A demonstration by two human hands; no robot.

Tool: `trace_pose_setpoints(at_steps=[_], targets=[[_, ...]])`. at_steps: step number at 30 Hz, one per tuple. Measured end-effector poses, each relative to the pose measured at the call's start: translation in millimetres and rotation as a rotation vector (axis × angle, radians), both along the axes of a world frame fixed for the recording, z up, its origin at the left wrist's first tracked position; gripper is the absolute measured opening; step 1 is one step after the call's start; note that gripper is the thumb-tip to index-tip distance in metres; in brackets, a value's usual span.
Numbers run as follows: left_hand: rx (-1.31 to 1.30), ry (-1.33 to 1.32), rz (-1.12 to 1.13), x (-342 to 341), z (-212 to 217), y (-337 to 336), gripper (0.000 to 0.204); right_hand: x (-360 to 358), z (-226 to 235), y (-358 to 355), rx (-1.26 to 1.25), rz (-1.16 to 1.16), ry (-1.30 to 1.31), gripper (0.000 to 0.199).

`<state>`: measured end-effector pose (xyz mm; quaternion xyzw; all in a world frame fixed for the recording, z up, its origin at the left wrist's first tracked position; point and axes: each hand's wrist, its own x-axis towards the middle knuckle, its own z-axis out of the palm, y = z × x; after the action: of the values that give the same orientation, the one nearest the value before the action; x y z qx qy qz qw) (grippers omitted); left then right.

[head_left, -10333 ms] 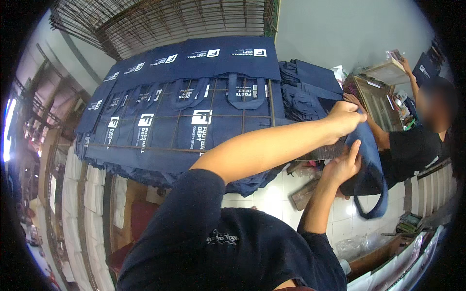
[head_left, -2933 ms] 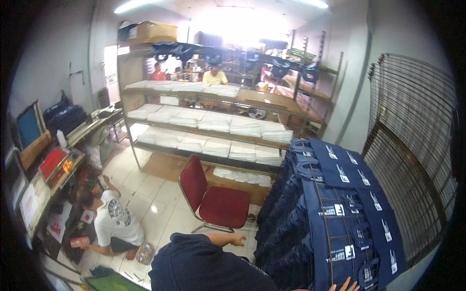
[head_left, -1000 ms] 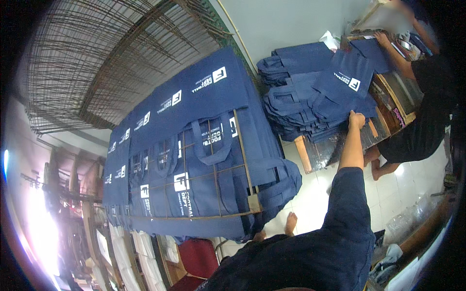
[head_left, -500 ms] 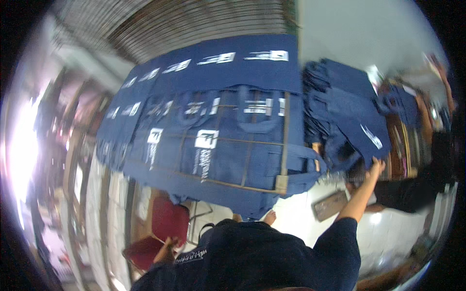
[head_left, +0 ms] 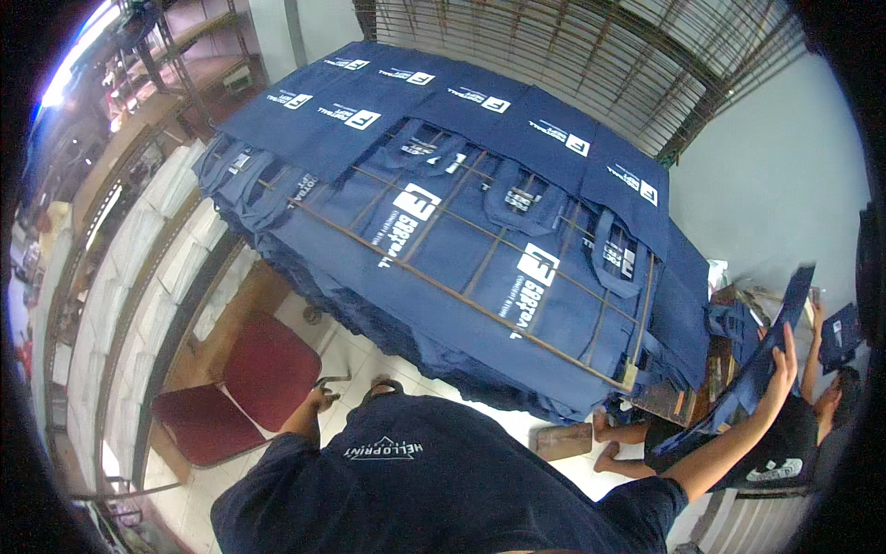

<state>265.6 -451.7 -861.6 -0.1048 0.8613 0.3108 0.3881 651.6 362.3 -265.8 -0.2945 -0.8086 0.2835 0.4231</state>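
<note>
**Right hand lifts a navy bag at far right**

The right hand (head_left: pixel 783 362) reaches out at the right edge, its fingers (head_left: pixel 787 340) closed on a navy blue bag (head_left: pixel 759 365), held up and slanting, plain dark cloth. The left hand (head_left: pixel 322 399) hangs low near a red chair (head_left: pixel 249 388); whether its fingers are apart I cannot tell. Left of the bag, stacked navy bags (head_left: pixel 480 231) with white rectangular printed labels lie flat under a wire grid.
</note>
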Motion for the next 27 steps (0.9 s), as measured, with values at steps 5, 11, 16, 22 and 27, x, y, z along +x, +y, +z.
trace_pose_setpoints(at_steps=[5, 11, 16, 22, 27], targets=[[-0.105, 0.001, -0.144, -55, 105, 45, 0.054, -173, 127, -186, 0.167, 0.328, -0.144, 0.078], [-0.011, 0.102, -0.296, -114, -29, -30, 0.06, -339, 147, -304, 0.211, 0.592, -0.289, 0.081], [-0.01, 0.175, -0.236, -129, -23, -33, 0.039, -419, 161, -383, 0.119, 0.768, -0.187, 0.08], [-0.038, 0.116, -0.222, -152, -28, -33, 0.054, -443, 108, -338, 0.176, 0.639, 0.153, 0.082], [0.086, 0.052, -0.154, -153, -59, -31, 0.054, -486, -16, -342, -0.338, 0.44, 0.245, 0.077]])
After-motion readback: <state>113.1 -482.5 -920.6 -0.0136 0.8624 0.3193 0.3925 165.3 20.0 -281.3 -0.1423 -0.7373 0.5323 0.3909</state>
